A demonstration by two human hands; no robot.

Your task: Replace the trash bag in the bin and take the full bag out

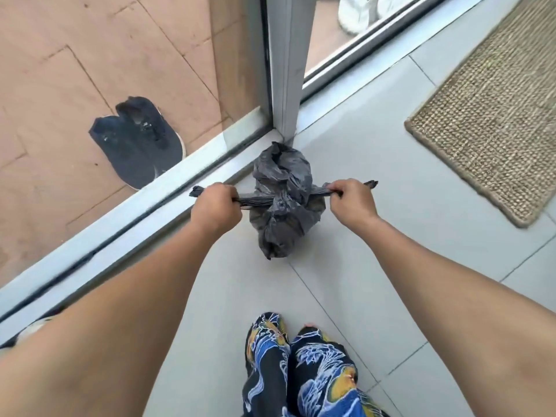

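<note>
black trash bag (282, 203) knotted, both hands (215, 206) pulling its ends

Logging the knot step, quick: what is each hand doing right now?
Left hand: closed around the left tie end of the black trash bag.
Right hand: closed around the bag's right tie end.

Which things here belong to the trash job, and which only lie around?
Job: black trash bag; left hand and right hand, each closed on one tie end.

Lying about: dark shoes, white shoes, woven mat.
</note>
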